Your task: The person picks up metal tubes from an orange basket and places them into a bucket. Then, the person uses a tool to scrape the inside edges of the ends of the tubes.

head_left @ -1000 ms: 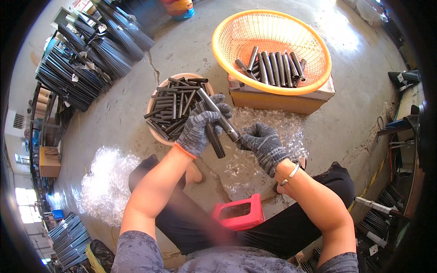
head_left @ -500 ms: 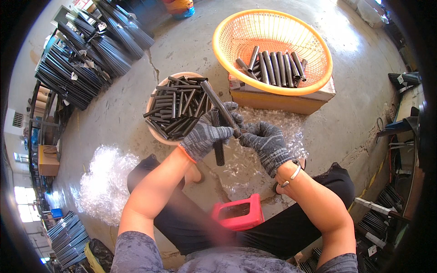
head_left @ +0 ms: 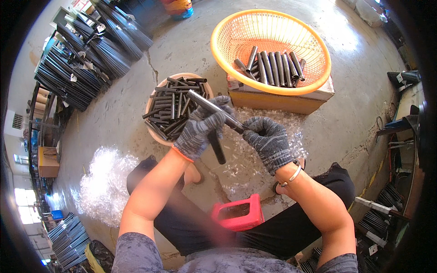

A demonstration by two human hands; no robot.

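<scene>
My left hand [head_left: 202, 129], in a grey knitted glove with an orange cuff, is closed around two black tubes. One glossy black tube [head_left: 200, 100] slants from upper left down to my right hand. The second black tube [head_left: 217, 150] points down below the left palm, its upper part hidden by the glove. At the lower end of the slanted tube, my right hand [head_left: 268, 141], also gloved, has its fingers pinched together. What is between those fingertips is hidden. Just beyond the left hand stands a pale round tub [head_left: 149, 109] heaped with short black tubes.
An orange mesh basket [head_left: 314, 41] with several black tubes rests on a cardboard box [head_left: 277, 102]. Clear plastic scraps [head_left: 107, 186] pile up at left, with more under my hands. A red stool [head_left: 255, 211] is between my legs. Bundles of long tubes [head_left: 68, 75] lean far left.
The slanted tube has tilted flatter, its upper end swinging left and down. My left hand has turned and shifted slightly left with both tubes; the right hand stays near the tube's end.
</scene>
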